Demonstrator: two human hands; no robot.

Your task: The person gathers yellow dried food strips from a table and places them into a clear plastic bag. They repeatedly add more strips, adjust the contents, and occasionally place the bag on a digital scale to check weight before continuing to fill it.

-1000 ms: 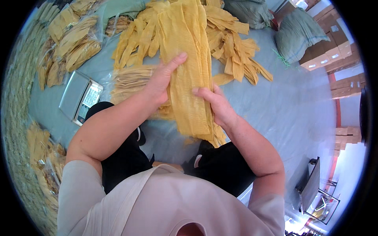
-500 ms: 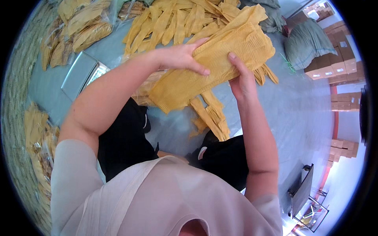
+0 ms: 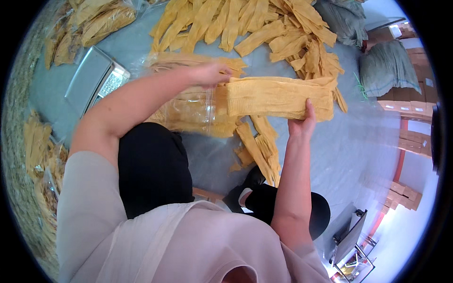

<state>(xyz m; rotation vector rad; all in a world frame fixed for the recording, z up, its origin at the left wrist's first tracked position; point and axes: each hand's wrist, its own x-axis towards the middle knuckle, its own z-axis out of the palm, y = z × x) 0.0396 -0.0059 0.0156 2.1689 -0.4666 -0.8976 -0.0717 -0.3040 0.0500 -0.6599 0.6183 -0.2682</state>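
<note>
A folded stack of yellow, wrinkled sheets (image 3: 273,96), resembling dried tofu skin, is held level in front of me. My right hand (image 3: 303,125) grips its lower right part, thumb on the front and fingers underneath. At the stack's upper left corner is my left hand (image 3: 213,74), its fingers curled together and slightly blurred; what they pinch, if anything, is hidden. Beneath my left forearm lies a clear plastic bag (image 3: 191,111) with similar yellow sheets in it, its right end beside the stack.
Loose yellow strips (image 3: 222,23) spread over the grey floor ahead, and a few (image 3: 259,146) lie near my foot. A scale with keys (image 3: 96,80) stands at left, near filled bags (image 3: 104,23). Woven sacks (image 3: 389,68), cartons (image 3: 417,104) and a cart (image 3: 349,236) are at right.
The stack has turned from slanting to nearly level and moved right. My left hand has let go of it and shifted left to its corner. The bag beneath is now more exposed.
</note>
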